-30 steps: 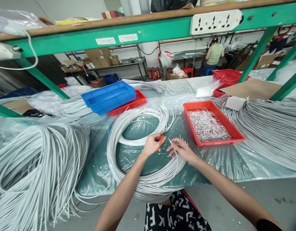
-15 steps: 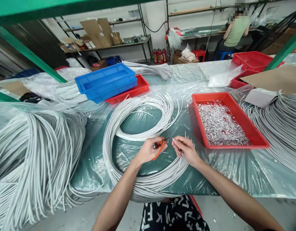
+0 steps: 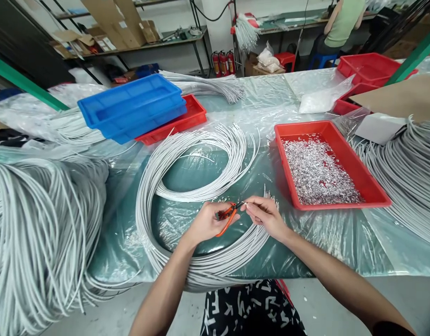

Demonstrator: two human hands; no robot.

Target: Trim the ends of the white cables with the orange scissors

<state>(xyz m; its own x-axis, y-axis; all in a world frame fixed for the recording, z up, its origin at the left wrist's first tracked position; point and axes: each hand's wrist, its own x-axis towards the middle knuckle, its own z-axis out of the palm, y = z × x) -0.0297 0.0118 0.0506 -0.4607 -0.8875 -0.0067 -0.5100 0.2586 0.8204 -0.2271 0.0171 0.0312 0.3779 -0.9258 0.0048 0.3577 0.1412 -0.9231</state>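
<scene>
Cutters, orange-handled, are gripped in the left hand at lower centre; their tip meets the wire end pinched by the right hand, its axis running left-right between both.

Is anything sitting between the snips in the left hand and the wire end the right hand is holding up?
Nothing visible. The orange snips in the left hand meet the wire end pinched by the right hand, above the cable coil.
</scene>
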